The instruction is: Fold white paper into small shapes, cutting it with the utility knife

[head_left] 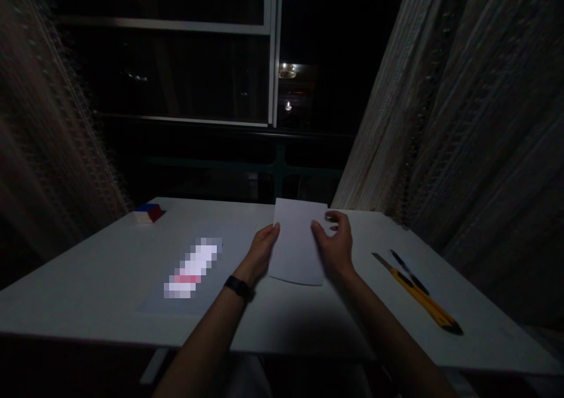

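A white sheet of paper (296,245), apparently folded, is held up over the table in front of me. My left hand (261,248) is closed on its left edge, thumb on the near face and the other fingers hidden behind. At the opposite edge is my right hand (337,242), its thumb against the paper and its curled fingers standing apart from the thumb beside the edge. The bottom edge of the paper bows slightly.
A bright phone-like screen, blurred out (194,267), lies on a pale sheet (154,301) at left. A yellow box cutter (423,298) with its blade out and a dark pen (409,270) lie at right. A coloured cube (147,213) sits at the white table's (88,292) back left. Curtains flank the dark window.
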Demonstrator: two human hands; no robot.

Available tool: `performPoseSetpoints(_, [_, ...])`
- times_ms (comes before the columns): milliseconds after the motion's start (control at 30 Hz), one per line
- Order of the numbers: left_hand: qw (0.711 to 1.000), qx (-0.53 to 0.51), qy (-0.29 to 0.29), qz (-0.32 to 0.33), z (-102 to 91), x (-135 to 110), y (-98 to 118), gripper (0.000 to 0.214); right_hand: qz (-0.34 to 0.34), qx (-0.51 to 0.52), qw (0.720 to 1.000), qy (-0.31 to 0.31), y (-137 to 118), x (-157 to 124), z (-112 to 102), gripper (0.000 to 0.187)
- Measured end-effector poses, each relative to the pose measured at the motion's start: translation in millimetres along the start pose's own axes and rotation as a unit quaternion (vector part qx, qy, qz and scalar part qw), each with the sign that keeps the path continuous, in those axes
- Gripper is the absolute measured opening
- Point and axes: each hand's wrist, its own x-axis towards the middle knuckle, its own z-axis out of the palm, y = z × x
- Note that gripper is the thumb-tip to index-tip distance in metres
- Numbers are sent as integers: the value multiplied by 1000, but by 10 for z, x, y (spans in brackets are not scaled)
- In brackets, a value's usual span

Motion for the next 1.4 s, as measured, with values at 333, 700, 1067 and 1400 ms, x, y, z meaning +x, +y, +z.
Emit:
performPoseSetpoints(333, [955, 180, 205, 116, -55, 79, -111, 48, 164, 276, 941, -108, 388, -88, 146, 42])
performPoseSetpoints(700, [938, 245, 155, 188, 89, -27, -83, 40, 110, 246, 961, -64, 339, -95, 190, 42])
performPoseSetpoints(1067, [933, 251, 168, 193, 65, -21, -91, 37, 130, 250, 958, -48, 363, -65, 177, 44])
performPoseSetpoints(1400, [948, 203, 191, 151, 43, 11, -66, 38, 180, 309, 932, -55, 276, -53, 115, 42])
